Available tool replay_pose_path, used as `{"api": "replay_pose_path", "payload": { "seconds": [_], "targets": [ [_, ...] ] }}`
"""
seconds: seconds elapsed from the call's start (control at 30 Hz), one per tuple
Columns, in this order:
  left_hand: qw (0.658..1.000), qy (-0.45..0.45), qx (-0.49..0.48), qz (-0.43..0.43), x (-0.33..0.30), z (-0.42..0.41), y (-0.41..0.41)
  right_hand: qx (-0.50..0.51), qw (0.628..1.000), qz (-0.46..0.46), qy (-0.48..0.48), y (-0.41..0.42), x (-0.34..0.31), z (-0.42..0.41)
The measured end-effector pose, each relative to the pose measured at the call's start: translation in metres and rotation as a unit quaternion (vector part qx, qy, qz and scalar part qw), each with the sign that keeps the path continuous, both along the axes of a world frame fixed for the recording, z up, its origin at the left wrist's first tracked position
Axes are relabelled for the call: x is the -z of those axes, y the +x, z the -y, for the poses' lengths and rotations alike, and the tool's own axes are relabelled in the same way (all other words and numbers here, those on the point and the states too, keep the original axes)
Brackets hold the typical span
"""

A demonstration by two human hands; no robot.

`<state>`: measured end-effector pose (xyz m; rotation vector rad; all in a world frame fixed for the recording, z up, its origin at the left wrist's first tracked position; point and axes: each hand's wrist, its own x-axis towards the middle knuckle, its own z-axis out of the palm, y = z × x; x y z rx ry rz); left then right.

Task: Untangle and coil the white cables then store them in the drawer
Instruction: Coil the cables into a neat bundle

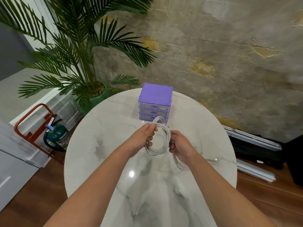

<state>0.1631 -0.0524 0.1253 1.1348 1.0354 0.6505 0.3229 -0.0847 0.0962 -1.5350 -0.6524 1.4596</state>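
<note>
A white cable [164, 135] is wound into a loop of several turns and held upright above the round marble table [105, 145]. My left hand [146, 134] grips the loop's left side. My right hand [179, 145] holds the right side, and a loose tail of the cable runs down beneath that hand to a plug end [215, 159] lying on the table. Behind the coil stands a small purple drawer unit [155, 102] with three clear drawers, all closed.
A potted palm [85, 63] in a green pot stands left of the table's far edge. A green fire extinguisher [57, 136] in a red stand sits on the floor at left. Black and metal gear [255, 149] lies on the floor at right, below a rough wall.
</note>
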Motion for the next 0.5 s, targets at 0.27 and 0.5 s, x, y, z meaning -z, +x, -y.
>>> {"api": "replay_pose_path", "payload": {
  "seconds": [0.27,0.5],
  "targets": [
    [0.988,0.065,-0.064,-0.123,-0.001,-0.007,0.009,-0.037,0.993,-0.104,0.031,-0.011,-0.010,0.006],
    [0.970,0.098,-0.053,-0.214,-0.009,-0.011,0.017,-0.066,0.993,-0.077,0.056,-0.006,-0.010,0.010]
  ]
}}
